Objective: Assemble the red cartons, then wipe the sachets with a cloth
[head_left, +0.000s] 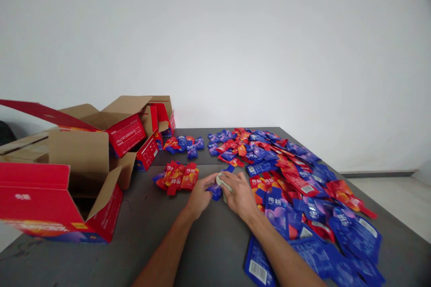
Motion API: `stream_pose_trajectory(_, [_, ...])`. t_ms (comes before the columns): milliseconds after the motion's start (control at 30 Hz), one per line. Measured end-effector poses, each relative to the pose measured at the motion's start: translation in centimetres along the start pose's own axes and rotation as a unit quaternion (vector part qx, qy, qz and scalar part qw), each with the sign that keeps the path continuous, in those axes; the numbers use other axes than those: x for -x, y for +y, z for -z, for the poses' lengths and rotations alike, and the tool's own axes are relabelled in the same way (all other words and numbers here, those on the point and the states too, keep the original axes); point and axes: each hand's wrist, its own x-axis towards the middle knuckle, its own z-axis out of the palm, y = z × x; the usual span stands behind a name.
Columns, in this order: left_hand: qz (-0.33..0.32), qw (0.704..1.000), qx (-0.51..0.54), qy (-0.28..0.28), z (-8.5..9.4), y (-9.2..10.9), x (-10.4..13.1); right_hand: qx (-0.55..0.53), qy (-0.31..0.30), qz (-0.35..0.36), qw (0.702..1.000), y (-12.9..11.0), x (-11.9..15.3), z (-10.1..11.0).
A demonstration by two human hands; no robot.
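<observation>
Near the middle of the dark table, my left hand [200, 195] grips the left side of a blue pouch [216, 192] with purple fruit printed on it. Bunched under the fingers of my right hand [240, 192] is a pale cloth [223, 182], pressed against the pouch's right side. My right fingers hide part of both cloth and pouch. Left of my hands lies a small pile of red pouches [189, 176]. Close by my right forearm, a big heap of red and blue pouches [278, 210] spreads over the table.
Open red cartons [37, 192] with raised brown flaps stand along the left side. Farther back is a small group of mixed pouches [191, 148]. The dark table [148, 237] ends at the right edge beside the floor, and a white wall [215, 44] rises behind.
</observation>
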Motion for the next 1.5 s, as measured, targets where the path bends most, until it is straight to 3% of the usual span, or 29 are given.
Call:
stream_pose_trajectory(233, [0.041,0.998,0.02,0.03,-0.3,0.7,0.2,0.033,0.127,-0.07,0.989,2.8,-0.1,-0.7])
stream_pose_trajectory(467, [0.059,0.993,0.097,0.038,0.2,-0.2,0.2,-0.013,0.02,0.058,0.998,0.5,0.0,-0.3])
stream_pose_trajectory(733, [0.074,0.988,0.135,0.02,-0.1,1.2,0.6,0.005,0.104,-0.043,0.994,3.3,-0.1,-0.8])
stream_pose_trajectory(967, [0.102,0.971,0.196,0.093,0.1,1.9,0.3,-0.035,0.159,-0.092,0.982,2.6,-0.4,-0.6])
stream_pose_trajectory(1100, [0.104,0.955,0.234,0.146,0.4,2.0,0.2,-0.071,0.15,-0.13,0.978,2.4,-0.3,-0.5])
stream_pose_trajectory(1200, [0.102,0.949,0.252,0.159,0.3,1.9,0.1,-0.107,0.111,-0.105,0.982,1.6,-0.1,-0.6])
stream_pose_trajectory(1367, [0.101,0.957,0.234,0.136,-0.4,1.2,0.0,-0.139,0.083,-0.039,0.986,-0.5,0.0,-0.7])
stream_pose_trajectory(1500, [0.084,0.96,0.245,0.105,-1.2,0.7,-0.1,-0.133,0.079,-0.027,0.988,-1.1,-0.1,-0.6])
